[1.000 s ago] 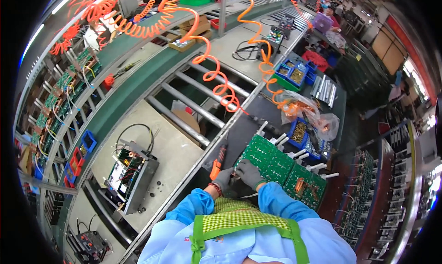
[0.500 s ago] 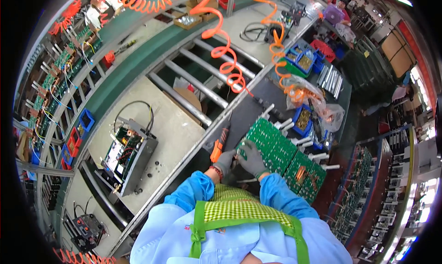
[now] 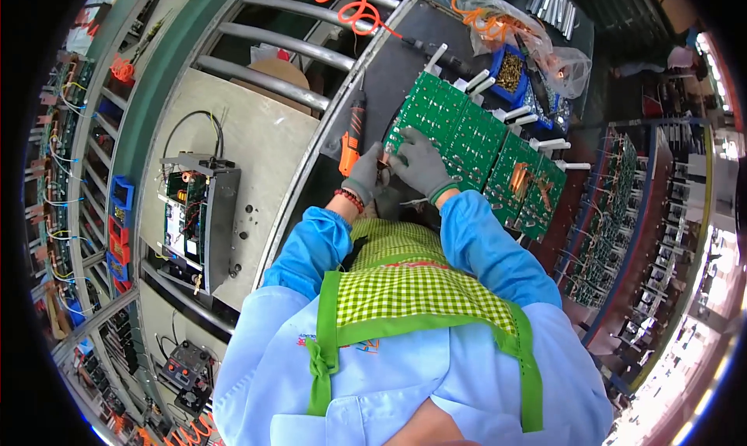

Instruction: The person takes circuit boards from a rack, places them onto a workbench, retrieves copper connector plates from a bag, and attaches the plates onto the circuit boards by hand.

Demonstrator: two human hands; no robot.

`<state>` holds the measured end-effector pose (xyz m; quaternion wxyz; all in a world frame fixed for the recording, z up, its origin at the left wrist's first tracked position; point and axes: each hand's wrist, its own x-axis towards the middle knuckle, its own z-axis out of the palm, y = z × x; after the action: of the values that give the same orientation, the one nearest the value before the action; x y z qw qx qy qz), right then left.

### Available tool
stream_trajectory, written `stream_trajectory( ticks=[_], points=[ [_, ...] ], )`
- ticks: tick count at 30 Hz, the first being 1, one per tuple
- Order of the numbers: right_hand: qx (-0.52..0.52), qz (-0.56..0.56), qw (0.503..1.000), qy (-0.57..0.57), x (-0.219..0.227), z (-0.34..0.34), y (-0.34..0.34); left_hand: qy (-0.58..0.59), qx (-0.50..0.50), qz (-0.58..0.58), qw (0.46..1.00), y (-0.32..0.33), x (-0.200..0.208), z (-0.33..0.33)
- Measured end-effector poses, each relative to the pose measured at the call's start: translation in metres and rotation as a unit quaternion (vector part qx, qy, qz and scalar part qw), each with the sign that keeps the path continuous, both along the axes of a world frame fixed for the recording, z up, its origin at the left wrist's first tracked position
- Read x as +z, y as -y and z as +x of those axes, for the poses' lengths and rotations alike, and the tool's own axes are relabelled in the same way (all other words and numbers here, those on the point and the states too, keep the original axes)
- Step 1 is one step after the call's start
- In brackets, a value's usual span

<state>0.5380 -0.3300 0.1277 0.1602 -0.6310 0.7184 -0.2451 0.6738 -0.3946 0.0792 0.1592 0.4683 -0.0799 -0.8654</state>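
Observation:
Both of my hands wear grey gloves and meet at the near-left corner of a green circuit board panel (image 3: 455, 127). My left hand (image 3: 364, 175) is closed, its fingertips pinched together beside that corner; whatever is between them is too small to make out. Over the board's edge bends my right hand (image 3: 422, 166), with its fingers gripping the corner. White upright pieces (image 3: 480, 82) stick out along the panel's far side, and copper-coloured parts (image 3: 520, 180) sit on its right section. Just left of my left hand lies an orange and black electric screwdriver (image 3: 352, 141).
A metal-cased unit (image 3: 198, 220) with exposed electronics stands on the pale board (image 3: 257, 135) at left. Metal rollers (image 3: 288, 45) run beyond it. Blue bins (image 3: 510, 74) of small fasteners and a clear plastic bag (image 3: 569, 71) lie past the panel. Racks of boards (image 3: 603, 220) stand at right.
The whole view has tilted down and turned, so the bench sits higher in the picture. My hands stay at the board's corner, with the right fingers shifted a little over its edge.

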Motion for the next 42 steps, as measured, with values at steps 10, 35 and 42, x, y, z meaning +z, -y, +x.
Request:
stream_trajectory(
  ticks=[10, 35, 42],
  points=[
    [-0.138, -0.069, 0.988, 0.014, 0.049, -0.082, -0.110, 0.015, 0.024, -0.068, 0.997, 0.036, -0.019, 0.001],
    [0.004, 0.096, 0.960, -0.264, 0.035, -0.184, -0.176, -0.022, 0.108, -0.172, 0.979, -0.115, -0.020, 0.003],
    [0.113, 0.065, 0.960, -0.248, 0.024, -0.197, -0.171, -0.038, 0.124, -0.116, 0.985, -0.102, -0.027, -0.013]
  ],
)
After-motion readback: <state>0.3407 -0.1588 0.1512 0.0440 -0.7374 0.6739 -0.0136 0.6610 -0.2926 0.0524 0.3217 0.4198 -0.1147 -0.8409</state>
